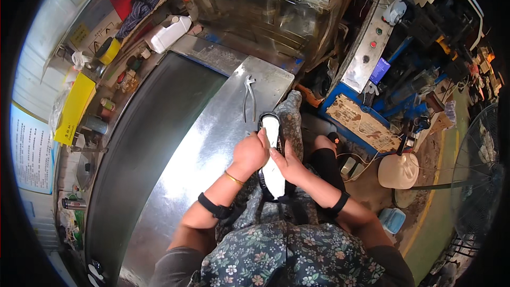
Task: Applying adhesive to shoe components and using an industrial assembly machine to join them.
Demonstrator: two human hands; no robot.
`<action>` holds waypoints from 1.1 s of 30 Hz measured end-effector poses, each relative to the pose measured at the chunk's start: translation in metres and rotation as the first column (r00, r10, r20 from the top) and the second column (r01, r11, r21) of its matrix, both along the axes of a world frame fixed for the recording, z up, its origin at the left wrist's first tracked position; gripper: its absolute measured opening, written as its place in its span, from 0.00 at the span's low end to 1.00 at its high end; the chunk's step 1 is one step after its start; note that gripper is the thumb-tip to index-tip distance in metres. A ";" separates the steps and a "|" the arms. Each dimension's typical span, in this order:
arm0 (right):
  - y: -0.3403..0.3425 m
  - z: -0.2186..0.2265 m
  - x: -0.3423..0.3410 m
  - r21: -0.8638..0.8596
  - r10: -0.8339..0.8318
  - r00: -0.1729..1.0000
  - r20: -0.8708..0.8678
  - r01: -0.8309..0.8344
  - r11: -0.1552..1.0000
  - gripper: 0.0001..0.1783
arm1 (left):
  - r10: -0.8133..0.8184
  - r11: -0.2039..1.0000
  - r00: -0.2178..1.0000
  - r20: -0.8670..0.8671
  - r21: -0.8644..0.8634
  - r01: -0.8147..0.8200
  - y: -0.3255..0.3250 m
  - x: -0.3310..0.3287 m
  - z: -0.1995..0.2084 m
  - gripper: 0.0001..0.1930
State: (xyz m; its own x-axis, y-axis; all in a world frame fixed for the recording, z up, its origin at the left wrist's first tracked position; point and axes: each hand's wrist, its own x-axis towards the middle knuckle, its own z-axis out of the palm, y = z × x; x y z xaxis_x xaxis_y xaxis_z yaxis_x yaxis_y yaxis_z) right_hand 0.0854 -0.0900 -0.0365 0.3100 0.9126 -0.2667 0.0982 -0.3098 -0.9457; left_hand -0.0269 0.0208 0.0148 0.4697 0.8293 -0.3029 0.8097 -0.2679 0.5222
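Note:
A shoe (274, 179) rests bottom up on my lap, toe pointing away from me. Its underside is white and a dark upper shows around the rim. My left hand (251, 151) is closed at the shoe's left edge, fingers curled against it; whether a small item is inside the fist is hidden. On the other side my right hand (289, 163) grips the shoe, with the thumb laid across the white underside. Metal pincers (249, 98) lie apart from both hands on the steel tabletop (183, 162), just beyond the shoe.
Left of the steel top runs a dark conveyor belt (154, 109). A cluttered shelf with a white jug (169, 34) stands beyond it. At right are a blue machine with a control panel (370, 42), a beige jug (398, 171) on the floor and a large fan (481, 170).

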 end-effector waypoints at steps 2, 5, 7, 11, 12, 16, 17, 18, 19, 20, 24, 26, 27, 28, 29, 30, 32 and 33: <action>0.003 -0.003 -0.006 -0.104 0.002 0.996 0.087 0.007 0.995 0.54 | -0.138 0.988 0.981 -0.135 0.049 0.146 0.010 -0.002 0.008 0.31; 0.000 -0.006 -0.007 0.064 -0.023 0.996 -0.084 0.028 0.998 0.54 | -0.206 0.977 0.976 0.064 -0.043 0.209 0.021 -0.018 0.012 0.33; -0.002 -0.005 -0.001 0.143 -0.009 0.989 -0.147 0.031 0.989 0.50 | -0.142 0.823 0.916 0.376 -0.470 0.320 0.019 -0.035 0.009 0.50; 0.005 0.009 0.022 0.073 0.051 0.947 -0.317 -0.029 0.997 0.38 | 0.600 0.573 0.524 0.604 -0.782 0.246 0.013 -0.041 -0.009 0.50; 0.009 0.015 0.028 0.043 0.096 0.909 -0.405 -0.086 0.995 0.37 | 0.658 0.527 0.468 0.590 -0.805 0.275 0.016 -0.036 -0.013 0.47; 0.010 0.042 0.037 0.207 0.009 0.966 -0.259 0.047 0.977 0.36 | 0.853 0.432 0.304 0.425 -0.901 0.045 0.021 0.002 -0.012 0.32; 0.003 0.050 0.042 0.174 0.137 0.902 -0.410 -0.071 0.982 0.40 | 0.865 0.422 0.264 0.426 -0.904 0.077 0.017 0.008 -0.007 0.31; -0.008 0.056 0.040 0.281 0.177 0.975 -0.133 -0.134 0.950 0.42 | 0.867 0.431 0.221 0.447 -0.894 0.121 0.012 0.016 -0.002 0.30; -0.024 0.062 0.042 0.358 0.141 0.977 0.158 -0.190 0.914 0.44 | 0.872 0.432 0.182 0.454 -0.889 0.151 0.004 0.020 0.003 0.29; -0.034 0.068 0.044 0.341 0.117 0.989 0.085 -0.139 0.930 0.44 | 0.855 0.411 0.254 0.452 -0.890 0.197 -0.004 0.024 0.008 0.27; -0.088 0.097 0.093 0.271 -0.066 0.984 -0.166 0.110 0.956 0.42 | 0.589 0.597 0.525 0.615 -0.768 0.231 -0.021 0.018 0.015 0.38; -0.111 0.120 0.134 0.347 -0.186 0.975 -0.124 0.219 0.912 0.40 | 0.117 0.887 0.633 0.765 -0.367 0.279 -0.020 0.007 0.007 0.24; -0.120 0.134 0.161 0.344 -0.271 0.954 -0.128 0.299 0.890 0.39 | -0.127 0.939 0.714 0.688 -0.148 0.310 -0.016 0.000 0.001 0.19; -0.130 0.150 0.192 0.448 -0.392 0.884 0.253 0.252 0.858 0.39 | -0.295 0.942 0.740 0.605 0.054 0.332 -0.017 -0.009 -0.007 0.15; -0.139 0.168 0.227 0.497 -0.492 0.648 0.582 0.195 0.845 0.39 | -0.431 0.900 0.762 0.484 0.291 0.324 -0.018 -0.019 -0.015 0.12; -0.144 0.184 0.261 0.493 -0.535 0.491 0.687 0.225 0.840 0.39 | -0.451 0.892 0.762 0.464 0.273 0.361 -0.021 -0.027 -0.024 0.12; -0.149 0.210 0.329 0.536 -0.601 0.277 0.750 0.279 0.797 0.37 | -0.570 0.812 0.699 0.433 0.428 0.397 -0.029 -0.039 -0.041 0.13; -0.150 0.219 0.358 0.566 -0.644 0.244 0.725 0.321 0.759 0.35 | -0.581 0.793 0.707 0.402 0.476 0.381 -0.035 -0.043 -0.049 0.12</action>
